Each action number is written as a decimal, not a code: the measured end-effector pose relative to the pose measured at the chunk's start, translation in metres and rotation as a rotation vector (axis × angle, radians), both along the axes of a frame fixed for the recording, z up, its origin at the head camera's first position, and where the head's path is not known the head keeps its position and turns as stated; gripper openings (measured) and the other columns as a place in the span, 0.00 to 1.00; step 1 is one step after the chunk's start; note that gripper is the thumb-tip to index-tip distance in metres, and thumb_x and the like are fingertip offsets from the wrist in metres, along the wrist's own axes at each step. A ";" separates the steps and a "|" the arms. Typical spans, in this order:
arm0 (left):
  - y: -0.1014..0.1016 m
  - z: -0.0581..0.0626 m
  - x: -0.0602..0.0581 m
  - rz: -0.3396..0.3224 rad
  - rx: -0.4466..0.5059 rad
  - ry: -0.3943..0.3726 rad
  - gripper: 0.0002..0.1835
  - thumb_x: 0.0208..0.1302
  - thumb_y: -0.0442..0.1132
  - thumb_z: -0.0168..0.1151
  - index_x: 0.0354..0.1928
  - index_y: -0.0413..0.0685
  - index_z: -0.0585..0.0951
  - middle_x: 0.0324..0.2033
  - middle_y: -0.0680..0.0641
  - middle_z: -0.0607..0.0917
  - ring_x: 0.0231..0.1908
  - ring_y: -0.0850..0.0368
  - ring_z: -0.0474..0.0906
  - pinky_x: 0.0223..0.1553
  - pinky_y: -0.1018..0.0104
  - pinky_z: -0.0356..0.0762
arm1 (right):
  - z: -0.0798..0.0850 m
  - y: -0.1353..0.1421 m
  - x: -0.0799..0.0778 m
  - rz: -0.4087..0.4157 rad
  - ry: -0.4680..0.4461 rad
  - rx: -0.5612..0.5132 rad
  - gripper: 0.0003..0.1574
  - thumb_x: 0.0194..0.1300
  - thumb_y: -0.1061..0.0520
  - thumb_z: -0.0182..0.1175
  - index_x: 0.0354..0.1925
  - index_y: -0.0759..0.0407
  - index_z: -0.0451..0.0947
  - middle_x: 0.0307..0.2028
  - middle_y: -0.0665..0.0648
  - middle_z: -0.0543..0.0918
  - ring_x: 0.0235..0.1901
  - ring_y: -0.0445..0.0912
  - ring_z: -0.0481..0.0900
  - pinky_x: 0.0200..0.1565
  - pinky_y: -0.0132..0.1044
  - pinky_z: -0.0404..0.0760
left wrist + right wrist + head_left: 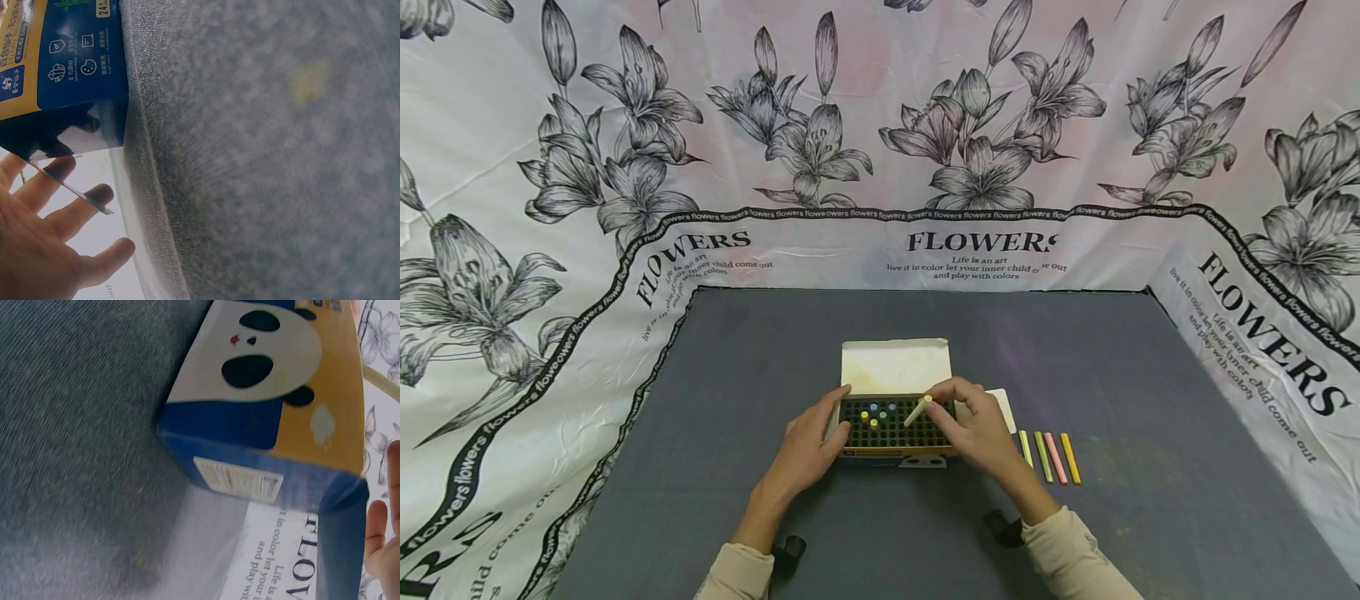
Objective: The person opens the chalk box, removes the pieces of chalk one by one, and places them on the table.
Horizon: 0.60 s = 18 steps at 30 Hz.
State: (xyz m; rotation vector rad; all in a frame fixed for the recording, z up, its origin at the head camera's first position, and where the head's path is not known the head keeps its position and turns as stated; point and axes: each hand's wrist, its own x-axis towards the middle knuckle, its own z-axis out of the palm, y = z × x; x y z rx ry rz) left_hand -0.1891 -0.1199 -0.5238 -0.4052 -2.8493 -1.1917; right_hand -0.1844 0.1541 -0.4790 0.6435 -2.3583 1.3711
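Observation:
A cardboard chalk box [868, 453] stands on the table, its lid [895, 367] raised at the back. Inside is a black grid [891, 437] of holes, with several yellow, blue and green chalk ends [874, 422] showing on its left. My right hand [981, 425] pinches a pale yellow chalk stick [916, 412], tilted above the grid. At the box's left side, my left hand [805, 440] rests with fingers spread. In the left wrist view its fingers [75, 212] extend by a side flap. The right wrist view shows the panda-printed front [300, 362], but the pinched stick is out of sight.
Right of the box, several chalk sticks [1056, 458] lie side by side on the grey tabletop [760, 350], in green, pink and yellow. A white side flap [1002, 408] sticks out behind the right hand. Flower-printed cloth [820, 250] borders the table at the back and sides.

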 end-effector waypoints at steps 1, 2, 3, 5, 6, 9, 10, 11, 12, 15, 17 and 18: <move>0.000 0.000 0.000 0.000 0.001 0.001 0.30 0.76 0.47 0.54 0.77 0.65 0.64 0.45 0.49 0.84 0.43 0.52 0.78 0.61 0.36 0.63 | 0.001 0.002 0.000 -0.008 -0.006 -0.014 0.09 0.66 0.64 0.67 0.42 0.51 0.83 0.37 0.52 0.88 0.41 0.42 0.82 0.56 0.51 0.70; 0.000 0.000 0.000 -0.001 0.003 0.001 0.30 0.76 0.47 0.54 0.77 0.65 0.64 0.46 0.49 0.84 0.44 0.51 0.78 0.61 0.35 0.63 | 0.002 0.004 0.001 -0.015 -0.009 -0.026 0.09 0.66 0.64 0.67 0.42 0.52 0.83 0.36 0.53 0.88 0.41 0.41 0.82 0.57 0.51 0.70; 0.000 0.000 0.000 -0.002 0.005 0.000 0.30 0.76 0.47 0.53 0.77 0.65 0.64 0.46 0.49 0.84 0.43 0.51 0.78 0.61 0.36 0.63 | 0.003 0.006 0.001 -0.021 -0.006 -0.036 0.09 0.65 0.65 0.67 0.42 0.52 0.83 0.36 0.54 0.88 0.41 0.41 0.83 0.58 0.51 0.70; 0.000 0.001 0.000 -0.003 0.008 -0.004 0.30 0.76 0.47 0.53 0.77 0.65 0.64 0.45 0.49 0.84 0.43 0.51 0.78 0.61 0.36 0.63 | 0.003 0.010 0.001 -0.034 0.009 -0.049 0.11 0.64 0.67 0.67 0.42 0.53 0.84 0.35 0.56 0.88 0.41 0.39 0.82 0.57 0.49 0.73; 0.000 0.001 0.000 -0.004 0.009 -0.006 0.30 0.76 0.47 0.53 0.77 0.65 0.64 0.45 0.49 0.84 0.43 0.51 0.78 0.62 0.36 0.63 | 0.003 0.012 0.001 -0.041 0.019 -0.056 0.11 0.63 0.68 0.68 0.41 0.54 0.84 0.35 0.56 0.87 0.41 0.39 0.82 0.55 0.47 0.74; 0.000 0.002 0.000 -0.007 0.012 -0.010 0.30 0.76 0.47 0.53 0.77 0.65 0.64 0.44 0.49 0.84 0.44 0.50 0.78 0.63 0.36 0.62 | 0.003 0.018 0.002 -0.052 0.047 -0.078 0.12 0.62 0.70 0.68 0.41 0.56 0.84 0.34 0.59 0.86 0.41 0.37 0.82 0.51 0.40 0.77; 0.000 0.002 0.001 -0.008 0.013 -0.011 0.30 0.76 0.47 0.53 0.77 0.65 0.64 0.45 0.49 0.84 0.45 0.50 0.78 0.63 0.35 0.62 | 0.002 0.020 0.002 -0.060 0.051 -0.083 0.12 0.62 0.71 0.67 0.41 0.57 0.84 0.34 0.59 0.86 0.41 0.36 0.81 0.51 0.37 0.77; 0.000 0.002 0.001 -0.008 0.013 -0.011 0.30 0.76 0.47 0.53 0.77 0.65 0.64 0.45 0.49 0.84 0.45 0.50 0.78 0.63 0.35 0.62 | 0.002 0.022 0.003 -0.061 0.050 -0.098 0.12 0.62 0.71 0.67 0.41 0.58 0.84 0.34 0.59 0.86 0.41 0.36 0.81 0.51 0.35 0.77; 0.000 0.002 0.001 -0.008 0.014 -0.013 0.30 0.76 0.47 0.53 0.77 0.65 0.64 0.45 0.49 0.84 0.45 0.49 0.78 0.63 0.35 0.62 | 0.001 0.025 0.003 -0.067 0.048 -0.109 0.11 0.62 0.71 0.67 0.41 0.59 0.84 0.34 0.59 0.85 0.42 0.35 0.81 0.51 0.33 0.76; 0.000 0.002 0.001 -0.009 0.015 -0.015 0.30 0.76 0.47 0.53 0.77 0.64 0.64 0.45 0.48 0.84 0.46 0.48 0.78 0.63 0.35 0.62 | 0.000 0.032 0.004 -0.070 0.021 -0.174 0.10 0.63 0.72 0.65 0.41 0.62 0.83 0.35 0.58 0.85 0.41 0.34 0.81 0.51 0.28 0.75; 0.000 0.002 0.001 -0.009 0.016 -0.013 0.30 0.76 0.47 0.53 0.77 0.64 0.64 0.45 0.48 0.84 0.46 0.48 0.78 0.63 0.35 0.62 | 0.000 0.037 0.005 -0.072 0.008 -0.229 0.09 0.64 0.73 0.63 0.41 0.65 0.83 0.36 0.57 0.85 0.41 0.34 0.80 0.52 0.26 0.75; 0.000 0.002 0.001 -0.009 0.016 -0.011 0.30 0.76 0.47 0.53 0.77 0.64 0.64 0.46 0.48 0.84 0.47 0.48 0.78 0.63 0.35 0.62 | 0.000 0.039 0.006 -0.071 0.013 -0.249 0.09 0.64 0.74 0.62 0.42 0.67 0.82 0.37 0.55 0.84 0.42 0.34 0.80 0.52 0.25 0.75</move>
